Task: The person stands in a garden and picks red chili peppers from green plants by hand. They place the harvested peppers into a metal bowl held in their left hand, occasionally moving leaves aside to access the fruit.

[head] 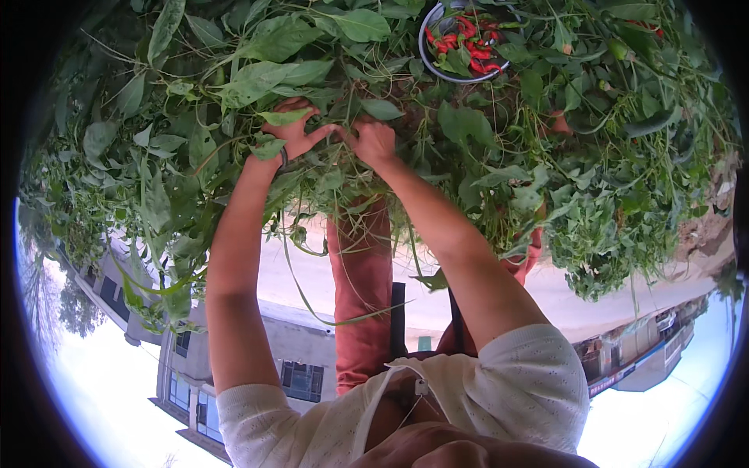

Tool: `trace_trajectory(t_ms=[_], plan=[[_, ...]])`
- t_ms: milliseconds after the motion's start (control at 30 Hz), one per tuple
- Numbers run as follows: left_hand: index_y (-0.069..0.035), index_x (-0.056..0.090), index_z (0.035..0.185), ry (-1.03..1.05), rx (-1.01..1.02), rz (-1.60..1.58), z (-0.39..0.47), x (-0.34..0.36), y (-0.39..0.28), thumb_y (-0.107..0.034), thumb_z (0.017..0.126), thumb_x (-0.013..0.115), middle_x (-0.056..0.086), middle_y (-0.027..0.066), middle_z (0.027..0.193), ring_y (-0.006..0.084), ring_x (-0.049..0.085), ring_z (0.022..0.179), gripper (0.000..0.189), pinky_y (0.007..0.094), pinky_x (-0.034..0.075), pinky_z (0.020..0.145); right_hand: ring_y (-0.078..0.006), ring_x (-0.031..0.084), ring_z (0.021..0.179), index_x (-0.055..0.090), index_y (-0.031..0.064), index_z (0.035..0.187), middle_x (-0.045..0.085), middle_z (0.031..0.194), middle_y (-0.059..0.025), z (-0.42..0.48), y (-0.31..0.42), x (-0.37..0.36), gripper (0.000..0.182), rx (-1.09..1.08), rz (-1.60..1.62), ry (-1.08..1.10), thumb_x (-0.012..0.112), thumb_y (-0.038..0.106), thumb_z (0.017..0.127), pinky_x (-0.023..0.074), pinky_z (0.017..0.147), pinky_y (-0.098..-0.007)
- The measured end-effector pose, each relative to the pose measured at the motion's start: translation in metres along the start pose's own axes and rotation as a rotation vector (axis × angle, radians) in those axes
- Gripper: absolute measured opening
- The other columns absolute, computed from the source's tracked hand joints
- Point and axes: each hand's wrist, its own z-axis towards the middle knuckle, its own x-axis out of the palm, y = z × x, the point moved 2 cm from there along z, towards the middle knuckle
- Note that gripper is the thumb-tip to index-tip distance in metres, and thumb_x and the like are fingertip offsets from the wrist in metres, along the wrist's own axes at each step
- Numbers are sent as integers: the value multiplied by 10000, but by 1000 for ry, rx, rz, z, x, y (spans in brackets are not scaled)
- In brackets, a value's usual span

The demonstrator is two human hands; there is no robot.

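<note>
Among the pepper plants, my left hand (297, 133) reaches in with its thumb stretched towards the right. Its fingers are partly covered by green leaves (285, 117), and a dark band (284, 158) circles the wrist. My right hand (375, 141) is close beside it, fingers curled down into thin stems and grass (336, 155). The left thumb tip is near the right thumb. Leaves hide the right fingertips, so whether they grip a stem is unclear. Beyond the hands, to the right, sits a grey basin (430, 67) holding several red chili peppers (480, 51) and some leaves.
Dense foliage (503, 175) surrounds both hands. A dark green, elongated fruit (652, 124) hangs at the right. My red-trousered leg (360, 251) stands behind the plants on a pale paved strip (304, 251). Buildings (292, 351) appear upside down near the lower rim.
</note>
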Motion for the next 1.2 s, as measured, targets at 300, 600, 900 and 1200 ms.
trace_trajectory(t_ms=[300,600,900,1200], plan=[[-16,668,833,247,-343,-395,29,48,-9,-341,792,620,645,182,746,335,620,687,331,376,487,655,-371,591,722,586,74,855,609,843,-145,-52,35,-41,85,-108,261,-183,592,137,799,473,590,-438],[-47,648,622,428,-471,-526,22,39,-20,-203,751,580,588,75,557,168,564,520,214,306,422,497,-331,575,649,569,0,858,576,715,-204,-77,56,-22,125,138,722,-101,510,110,864,433,593,-375],[-34,516,585,347,-572,-720,9,19,-35,-522,888,460,532,23,581,154,475,531,577,287,377,571,-95,496,613,595,-21,892,607,720,-32,-92,76,-12,210,246,1151,-68,457,131,936,419,597,-254],[-45,506,594,57,-633,-856,16,18,-17,-395,921,489,489,21,561,137,489,572,480,282,384,583,-208,534,578,574,10,801,563,645,-165,-139,100,-17,152,335,974,27,505,128,865,422,577,-356]])
